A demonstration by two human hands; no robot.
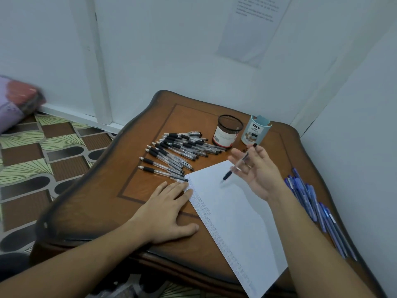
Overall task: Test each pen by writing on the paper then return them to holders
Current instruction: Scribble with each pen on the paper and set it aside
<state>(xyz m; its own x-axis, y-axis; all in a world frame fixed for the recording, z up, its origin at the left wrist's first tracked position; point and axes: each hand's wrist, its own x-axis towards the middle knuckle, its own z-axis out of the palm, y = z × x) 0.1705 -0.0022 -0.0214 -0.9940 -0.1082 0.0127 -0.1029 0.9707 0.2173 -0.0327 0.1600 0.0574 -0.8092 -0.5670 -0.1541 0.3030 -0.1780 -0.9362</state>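
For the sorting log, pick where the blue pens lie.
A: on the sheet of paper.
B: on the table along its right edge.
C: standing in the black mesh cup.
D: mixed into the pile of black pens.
B: the blue pens lie in a loose row on the wood of the table at its right edge. None stick out of the mesh cup.

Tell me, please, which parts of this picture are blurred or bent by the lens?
Head view: the pen in the right hand is motion-blurred; the purple bundle at far left is smeared; the wide lens bows the edges of the table; the black pens on it look sharp.
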